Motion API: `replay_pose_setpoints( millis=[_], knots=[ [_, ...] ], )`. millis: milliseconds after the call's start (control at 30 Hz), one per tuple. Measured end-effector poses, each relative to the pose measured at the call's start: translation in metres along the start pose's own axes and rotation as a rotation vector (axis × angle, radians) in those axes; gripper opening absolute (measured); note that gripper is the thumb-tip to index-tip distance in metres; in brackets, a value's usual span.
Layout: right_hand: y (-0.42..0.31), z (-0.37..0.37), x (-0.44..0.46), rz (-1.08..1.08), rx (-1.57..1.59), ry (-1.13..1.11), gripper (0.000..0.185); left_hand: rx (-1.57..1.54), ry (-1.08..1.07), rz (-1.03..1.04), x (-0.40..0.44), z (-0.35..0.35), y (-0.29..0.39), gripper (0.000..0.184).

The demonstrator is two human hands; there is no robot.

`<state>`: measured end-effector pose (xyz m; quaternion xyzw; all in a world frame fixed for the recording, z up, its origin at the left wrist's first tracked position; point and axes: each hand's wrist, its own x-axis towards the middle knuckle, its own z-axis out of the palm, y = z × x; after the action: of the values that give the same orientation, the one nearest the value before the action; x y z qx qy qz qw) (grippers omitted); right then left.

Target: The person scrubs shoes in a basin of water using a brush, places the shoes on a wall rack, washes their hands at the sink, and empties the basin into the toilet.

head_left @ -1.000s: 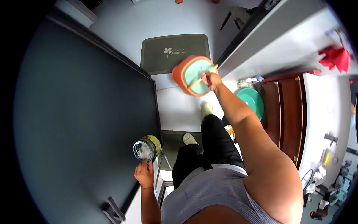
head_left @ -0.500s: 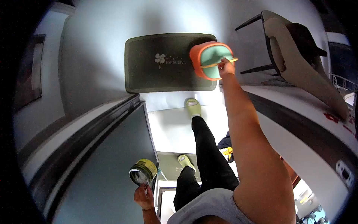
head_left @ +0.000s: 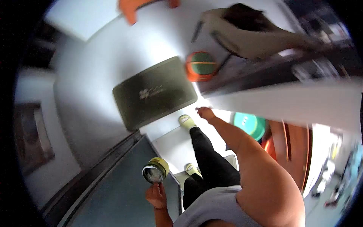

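Note:
My left hand (head_left: 155, 196) is closed on the near edge of a jar (head_left: 162, 165) with a yellow-green label. The jar is tilted so its open mouth faces me, and whitish stuff shows inside. My right hand (head_left: 205, 112) is stretched forward above the white floor, blurred, its fingers partly apart and nothing visible in them. Beyond it, an orange bucket (head_left: 193, 74) with a green top and a yellow handle across it stands on the floor, beside the right end of a dark mat (head_left: 151, 108). My right hand is clear of the bucket.
A grey door panel (head_left: 128, 178) stands at my left, close to the jar. At the upper right is a chair (head_left: 245, 39) with a dark item on it. A green round tub (head_left: 249, 125) lies behind my right forearm. My feet wear yellow-green slippers (head_left: 186, 121).
My right hand has let go of the bucket's handle and drawn back. The bucket now stands at the mat's right end. The view has turned; the left hand still holds the jar.

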<state>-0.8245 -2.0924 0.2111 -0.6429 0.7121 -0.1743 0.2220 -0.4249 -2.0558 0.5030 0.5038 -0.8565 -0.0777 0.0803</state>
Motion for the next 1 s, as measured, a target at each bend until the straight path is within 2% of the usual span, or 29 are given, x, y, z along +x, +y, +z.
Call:
replay_pose_setpoints(
  millis=[33, 67, 100, 167, 200, 233, 267, 300, 333, 367, 400, 467, 533, 633, 700, 767, 800, 833, 867, 933, 1000],
  knots=[
    [-0.034, -0.022, -0.045, 0.454, 0.558, -0.138, 0.016, -0.049, 0.116, 0.107, -0.005, 0.002, 0.000, 0.021],
    [-0.072, -0.051, -0.089, 0.985, 1.048, -0.011, 0.032, -0.052, 0.135, 0.183, -0.009, 0.001, 0.006, 0.020],
    [-0.092, -0.072, -0.140, 1.126, 1.060, 0.008, 0.032, -0.050, 0.151, 0.270, -0.010, -0.004, 0.014, 0.020],
    [-0.125, -0.089, -0.254, 1.147, 0.872, 0.253, 0.032, -0.029, 0.190, 0.427, -0.020, -0.027, 0.017, 0.020],
    [-0.115, -0.075, -0.313, 1.173, 0.877, 0.288, 0.035, -0.045, 0.206, 0.501, -0.027, -0.035, 0.026, 0.020],
    [-0.110, -0.063, -0.373, 1.086, 0.681, 0.387, 0.036, -0.056, 0.223, 0.570, -0.028, -0.045, 0.038, 0.020],
    [-0.145, -0.086, -0.420, 1.297, 0.634, 0.387, 0.035, -0.081, 0.247, 0.642, -0.028, -0.057, 0.037, 0.020],
    [-0.161, -0.089, -0.472, 1.290, 0.497, 0.420, 0.037, -0.114, 0.238, 0.691, -0.025, -0.067, 0.044, 0.021],
    [-0.169, -0.082, -0.516, 1.452, 0.495, 0.443, 0.041, -0.178, 0.227, 0.761, -0.020, -0.071, 0.049, 0.021],
    [-0.190, -0.106, -0.558, 1.535, 0.550, 0.492, 0.043, -0.221, 0.212, 0.831, -0.022, -0.076, 0.073, 0.021],
    [-0.190, -0.106, -0.611, 1.545, 0.738, 0.666, 0.045, -0.242, 0.194, 0.896, -0.030, -0.087, 0.108, 0.022],
    [-0.192, -0.113, -0.681, 1.567, 0.836, 0.936, 0.044, -0.252, 0.088, 1.017, -0.039, -0.102, 0.170, 0.023],
    [-0.192, -0.095, -0.732, 1.648, 0.766, 1.121, 0.044, -0.317, 0.081, 1.156, -0.047, -0.112, 0.216, 0.023],
    [-0.196, -0.062, -0.781, 1.714, 0.921, 1.343, 0.043, -0.351, 0.026, 1.332, -0.047, -0.122, 0.281, 0.023],
    [-0.199, -0.048, -0.795, 1.767, 0.985, 1.383, 0.044, -0.388, 0.031, 1.438, -0.048, -0.124, 0.340, 0.023],
    [-0.209, -0.062, -0.803, 1.784, 1.049, 1.302, 0.047, -0.430, 0.016, 1.475, -0.047, -0.116, 0.401, 0.022],
    [-0.214, -0.076, -0.802, 1.731, 0.824, 1.352, 0.046, -0.462, 0.016, 1.488, -0.044, -0.108, 0.439, 0.022],
    [-0.202, -0.066, -0.818, 1.744, 0.894, 1.191, 0.044, -0.435, 0.036, 1.509, -0.039, -0.101, 0.474, 0.022],
    [-0.208, -0.085, -0.826, 1.720, 0.914, 1.139, 0.044, -0.448, 0.065, 1.500, -0.035, -0.096, 0.508, 0.021],
    [-0.211, -0.101, -0.853, 1.712, 0.800, 0.898, 0.041, -0.465, 0.147, 1.483, -0.022, -0.085, 0.570, 0.019],
    [-0.205, -0.100, -0.876, 1.751, 0.866, 1.069, 0.039, -0.482, 0.146, 1.461, -0.004, -0.083, 0.635, 0.019]
  ],
)
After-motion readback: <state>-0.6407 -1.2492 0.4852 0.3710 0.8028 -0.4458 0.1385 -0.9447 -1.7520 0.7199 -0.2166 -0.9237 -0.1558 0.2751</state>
